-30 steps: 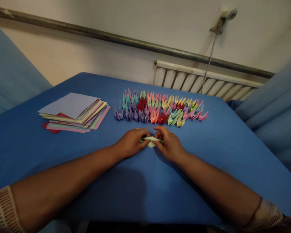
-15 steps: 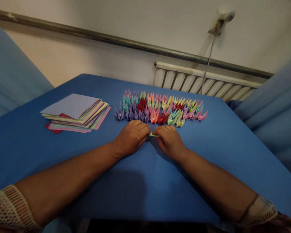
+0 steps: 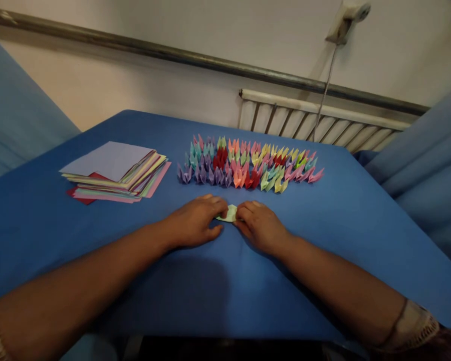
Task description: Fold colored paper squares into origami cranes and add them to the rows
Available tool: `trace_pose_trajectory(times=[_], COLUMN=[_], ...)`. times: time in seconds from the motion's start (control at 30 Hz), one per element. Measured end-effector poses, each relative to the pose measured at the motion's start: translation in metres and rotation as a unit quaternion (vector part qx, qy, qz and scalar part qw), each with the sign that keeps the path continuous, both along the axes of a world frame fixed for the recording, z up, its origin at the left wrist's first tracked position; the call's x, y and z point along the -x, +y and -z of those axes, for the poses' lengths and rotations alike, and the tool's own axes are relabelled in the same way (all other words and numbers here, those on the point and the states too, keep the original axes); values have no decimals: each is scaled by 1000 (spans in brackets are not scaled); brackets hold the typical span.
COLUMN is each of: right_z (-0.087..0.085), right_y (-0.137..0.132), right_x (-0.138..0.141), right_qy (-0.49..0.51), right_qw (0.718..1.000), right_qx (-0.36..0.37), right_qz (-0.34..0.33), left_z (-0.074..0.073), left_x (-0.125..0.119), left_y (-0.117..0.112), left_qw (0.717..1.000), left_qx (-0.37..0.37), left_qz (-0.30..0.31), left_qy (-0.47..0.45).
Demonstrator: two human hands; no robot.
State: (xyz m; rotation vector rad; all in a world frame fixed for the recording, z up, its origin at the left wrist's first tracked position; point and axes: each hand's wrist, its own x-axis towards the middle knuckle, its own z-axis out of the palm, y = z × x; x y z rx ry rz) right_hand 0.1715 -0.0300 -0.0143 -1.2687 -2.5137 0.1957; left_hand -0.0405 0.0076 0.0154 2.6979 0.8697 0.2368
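A small piece of pale green folded paper (image 3: 231, 213) lies low over the blue-covered table, between my two hands. The fingertips of my left hand (image 3: 201, 219) are curled onto its left end, with the thumb apart on the near side. My right hand (image 3: 261, 225) grips the right end between fingers and thumb. Fingers cover both ends, so its full shape is hidden. Just beyond stand several rows of folded paper cranes (image 3: 240, 175) in purple, red, pink, green, yellow and teal.
To the left sits a loose stack of coloured paper sheets (image 3: 108, 163), lilac on top. The blue tablecloth (image 3: 285, 301) runs to the near edge. Behind are a radiator (image 3: 304, 118) and a wall rail (image 3: 195, 57); blue curtains (image 3: 432, 175) hang at both sides.
My left hand has shifted slightly left and nearer, its thumb coming away from the fingers. More of the green paper shows, now flatter and wider between the hands.
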Motion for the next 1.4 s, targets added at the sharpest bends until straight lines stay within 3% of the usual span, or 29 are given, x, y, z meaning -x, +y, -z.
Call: trace_pose_trajectory(times=[0.2,0.37,0.5,0.67,0.8,1.03,1.17,1.4], right_z=[11,13,6,-5,-7,-8,-8,-6], right_y=[8,7,4,-8,-14,-14,-16,-17], right_x=[-5,-5,-4,-4,-7,-7,-8,-30], right_qy=[100,117,99,-6,-57,-58,-55,-63], right_qw=[994,991,992,1000,998,998,998,998], right_qx=[40,55,49,3,-2,1,4,7], right_qz=[19,45,58,-19,-24,-23,-22,-16], left_z=[10,14,15,17,15,16,19,16], left_x=[-4,-7,-7,-5,-2,-6,-11,-10], left_y=[7,9,8,11,14,10,9,11], left_qw=[998,996,995,995,995,991,992,992], left_qx=[37,24,21,24,34,25,17,40], left_qz=[-30,-64,-78,-73,-86,-120,-109,-106], left_qy=[-37,-49,-59,-61,-47,-62,-54,-59])
